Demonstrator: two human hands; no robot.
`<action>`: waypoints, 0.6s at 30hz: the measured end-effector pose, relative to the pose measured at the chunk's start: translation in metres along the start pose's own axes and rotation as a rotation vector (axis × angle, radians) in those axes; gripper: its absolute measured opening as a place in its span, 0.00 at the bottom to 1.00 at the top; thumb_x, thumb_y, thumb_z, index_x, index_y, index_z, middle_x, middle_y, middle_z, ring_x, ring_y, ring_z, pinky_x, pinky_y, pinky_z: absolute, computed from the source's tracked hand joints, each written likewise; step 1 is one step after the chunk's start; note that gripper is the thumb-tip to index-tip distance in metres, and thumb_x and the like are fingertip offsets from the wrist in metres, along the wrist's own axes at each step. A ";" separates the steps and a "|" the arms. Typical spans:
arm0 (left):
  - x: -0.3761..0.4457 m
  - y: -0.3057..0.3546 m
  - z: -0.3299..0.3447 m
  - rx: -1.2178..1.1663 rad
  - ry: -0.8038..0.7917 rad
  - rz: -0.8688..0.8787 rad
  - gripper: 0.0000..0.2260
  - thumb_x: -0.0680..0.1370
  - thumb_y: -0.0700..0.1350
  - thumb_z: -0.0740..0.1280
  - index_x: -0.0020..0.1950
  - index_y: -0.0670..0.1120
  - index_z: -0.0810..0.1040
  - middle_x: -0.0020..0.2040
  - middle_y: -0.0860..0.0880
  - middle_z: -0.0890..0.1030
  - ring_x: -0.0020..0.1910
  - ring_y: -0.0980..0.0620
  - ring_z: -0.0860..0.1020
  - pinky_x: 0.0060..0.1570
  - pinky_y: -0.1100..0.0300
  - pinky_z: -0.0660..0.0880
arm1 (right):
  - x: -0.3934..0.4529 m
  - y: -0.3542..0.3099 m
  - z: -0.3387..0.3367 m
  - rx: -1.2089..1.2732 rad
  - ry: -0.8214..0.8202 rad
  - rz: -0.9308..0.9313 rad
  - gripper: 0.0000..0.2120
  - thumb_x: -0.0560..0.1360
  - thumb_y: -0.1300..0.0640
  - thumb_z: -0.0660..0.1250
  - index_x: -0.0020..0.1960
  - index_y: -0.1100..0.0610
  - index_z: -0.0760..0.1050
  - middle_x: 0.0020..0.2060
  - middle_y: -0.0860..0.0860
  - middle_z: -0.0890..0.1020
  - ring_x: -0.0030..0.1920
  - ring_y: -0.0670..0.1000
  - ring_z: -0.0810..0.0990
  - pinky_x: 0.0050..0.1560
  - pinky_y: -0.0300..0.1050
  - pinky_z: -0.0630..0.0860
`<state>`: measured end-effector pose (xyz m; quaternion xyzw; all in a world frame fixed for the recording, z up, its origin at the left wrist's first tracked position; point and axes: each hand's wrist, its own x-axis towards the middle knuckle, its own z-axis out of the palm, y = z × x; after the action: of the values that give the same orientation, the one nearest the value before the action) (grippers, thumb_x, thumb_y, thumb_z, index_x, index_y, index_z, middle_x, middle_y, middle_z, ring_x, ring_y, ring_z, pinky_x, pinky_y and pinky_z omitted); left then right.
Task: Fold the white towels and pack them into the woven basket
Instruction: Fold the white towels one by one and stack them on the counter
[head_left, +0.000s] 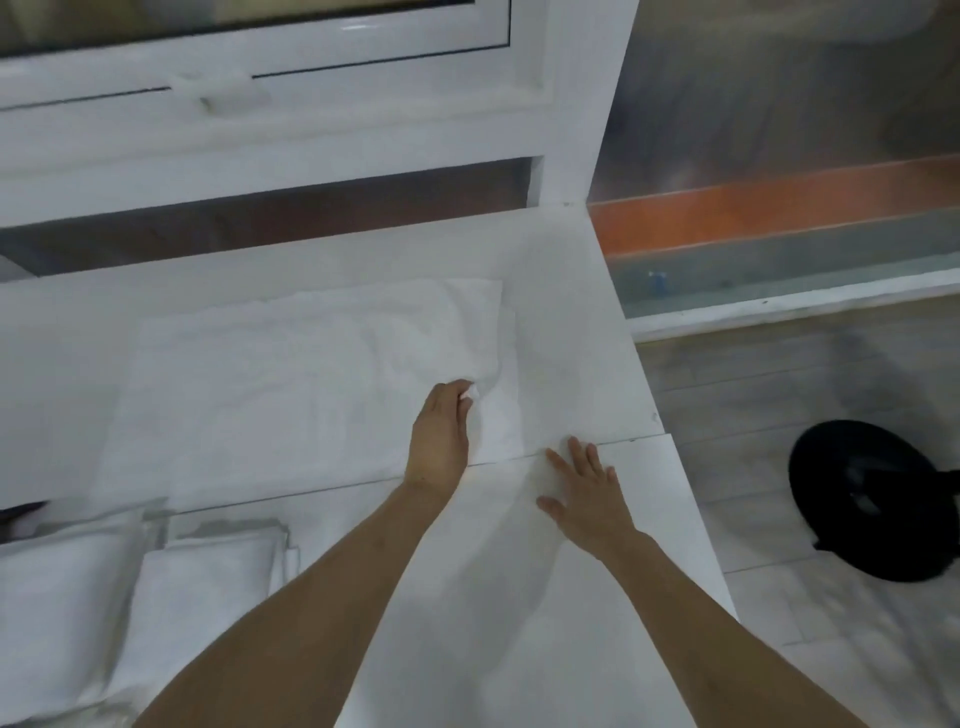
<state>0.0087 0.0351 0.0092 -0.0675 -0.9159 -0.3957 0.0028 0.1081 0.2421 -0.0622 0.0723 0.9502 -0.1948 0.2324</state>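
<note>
Near the table's right edge, the left hand pinches the spread white towel's right border. The right hand lies flat beside it, fingers spread, holding nothing.

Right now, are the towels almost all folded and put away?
Not yet. Some folded towels already sit stacked at the lower left. One white towel is spread on the table; the left hand pinches its edge while the right hand lies flat on the table. No basket shows, so packing seems still to come.

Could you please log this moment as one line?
left hand pinches towel edge | right hand flat on table | basket unseen
</note>
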 end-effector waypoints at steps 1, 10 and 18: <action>0.004 0.007 -0.016 -0.003 0.023 0.030 0.11 0.86 0.42 0.59 0.64 0.41 0.78 0.55 0.46 0.80 0.54 0.53 0.76 0.54 0.75 0.64 | -0.003 -0.005 -0.006 0.029 0.014 -0.003 0.35 0.82 0.39 0.60 0.83 0.45 0.49 0.84 0.51 0.44 0.83 0.55 0.44 0.80 0.57 0.50; 0.011 0.099 -0.182 -0.029 0.166 0.266 0.10 0.86 0.42 0.59 0.58 0.42 0.79 0.50 0.50 0.75 0.49 0.58 0.72 0.52 0.77 0.64 | -0.071 -0.125 -0.085 0.470 0.444 -0.093 0.38 0.78 0.36 0.66 0.81 0.51 0.58 0.81 0.47 0.61 0.81 0.49 0.58 0.75 0.46 0.63; -0.041 0.178 -0.299 -0.088 0.239 0.478 0.10 0.86 0.44 0.58 0.57 0.45 0.78 0.51 0.51 0.76 0.51 0.57 0.74 0.54 0.73 0.67 | -0.130 -0.213 -0.149 0.519 0.518 -0.130 0.36 0.75 0.38 0.71 0.77 0.49 0.62 0.74 0.46 0.71 0.73 0.52 0.71 0.71 0.55 0.71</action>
<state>0.0573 -0.0658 0.3416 -0.2345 -0.8492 -0.4283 0.2011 0.1124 0.1016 0.1923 0.1154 0.8990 -0.4189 -0.0546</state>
